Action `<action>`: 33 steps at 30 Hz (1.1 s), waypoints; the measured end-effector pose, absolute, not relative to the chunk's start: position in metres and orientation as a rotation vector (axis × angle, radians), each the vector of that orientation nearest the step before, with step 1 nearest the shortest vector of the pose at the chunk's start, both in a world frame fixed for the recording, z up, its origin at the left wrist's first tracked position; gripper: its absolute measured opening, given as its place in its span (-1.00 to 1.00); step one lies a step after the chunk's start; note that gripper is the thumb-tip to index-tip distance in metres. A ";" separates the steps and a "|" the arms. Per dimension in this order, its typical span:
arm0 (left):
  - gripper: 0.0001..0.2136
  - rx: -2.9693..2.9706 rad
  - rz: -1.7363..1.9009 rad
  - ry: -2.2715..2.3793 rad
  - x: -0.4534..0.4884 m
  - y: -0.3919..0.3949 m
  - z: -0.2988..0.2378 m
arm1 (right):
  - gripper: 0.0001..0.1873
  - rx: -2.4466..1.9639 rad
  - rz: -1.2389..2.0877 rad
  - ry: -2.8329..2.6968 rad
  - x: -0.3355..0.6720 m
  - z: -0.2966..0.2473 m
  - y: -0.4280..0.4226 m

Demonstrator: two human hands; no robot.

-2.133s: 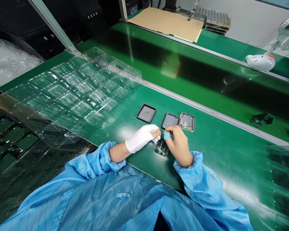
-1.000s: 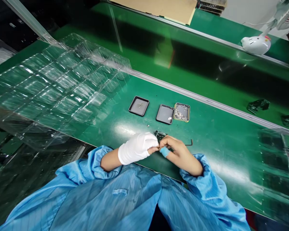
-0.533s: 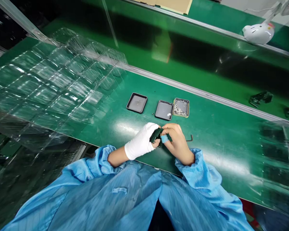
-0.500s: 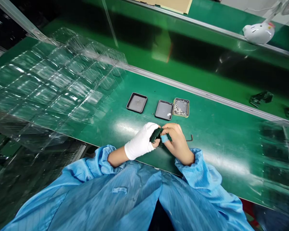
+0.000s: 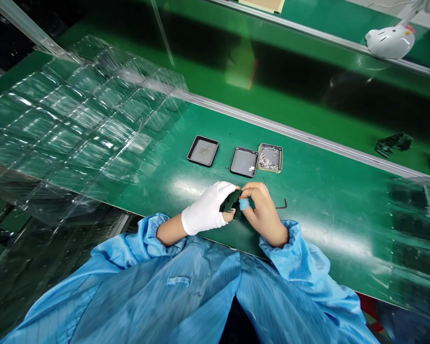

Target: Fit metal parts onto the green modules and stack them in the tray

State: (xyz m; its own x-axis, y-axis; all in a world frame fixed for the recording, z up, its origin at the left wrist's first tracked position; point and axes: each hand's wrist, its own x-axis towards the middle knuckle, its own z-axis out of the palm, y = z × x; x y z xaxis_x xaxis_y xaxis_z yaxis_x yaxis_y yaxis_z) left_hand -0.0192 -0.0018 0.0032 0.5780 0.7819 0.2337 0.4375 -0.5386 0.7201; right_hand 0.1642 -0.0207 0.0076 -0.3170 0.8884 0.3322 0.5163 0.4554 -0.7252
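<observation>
In a white glove that leaves the thumb tip bare, my left hand (image 5: 207, 208) is closed round a small dark green part (image 5: 231, 200). My right hand (image 5: 261, 210), with blue tape on one finger, pinches at that part's right side. Whether a tiny piece sits between its fingertips is hidden. An L-shaped hex key (image 5: 282, 205) lies on the green bench just right of my right hand. Beyond my hands stand three shallow trays: a black one (image 5: 202, 151) at left with a few tiny bits, a middle one (image 5: 244, 162) with small white pieces, and a right one (image 5: 270, 158) with many small silvery parts.
Stacked clear plastic compartment trays (image 5: 75, 119) cover the left of the bench. Another clear tray (image 5: 415, 229) with dark parts stands at right. A metal rail (image 5: 272, 125) crosses behind the small trays. A white lamp base (image 5: 390, 42) rests on the upper shelf.
The green part has tilted slightly in my left hand, showing more of its face. My right fingers stay at its side. The whole view has shifted a little.
</observation>
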 end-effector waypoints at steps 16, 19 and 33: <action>-0.81 2.378 0.702 1.224 -0.008 0.003 0.006 | -0.84 -1.255 0.630 -1.911 0.153 0.004 -0.028; -0.77 2.401 0.738 1.382 -0.001 -0.005 0.005 | -0.81 -1.281 0.545 -1.912 0.153 0.000 -0.028; -0.76 1.859 0.727 1.144 -0.009 -0.006 0.001 | -0.67 -1.300 0.652 -1.994 0.155 0.004 -0.021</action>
State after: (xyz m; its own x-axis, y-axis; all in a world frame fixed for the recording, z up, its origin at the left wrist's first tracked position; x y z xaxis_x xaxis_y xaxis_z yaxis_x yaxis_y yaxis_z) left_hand -0.0090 -0.0063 0.0012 0.4214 0.9052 0.0550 0.4343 -0.2547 0.8640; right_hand 0.1549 -0.0215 0.0037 -0.2876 0.9230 0.2555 0.5936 0.3812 -0.7088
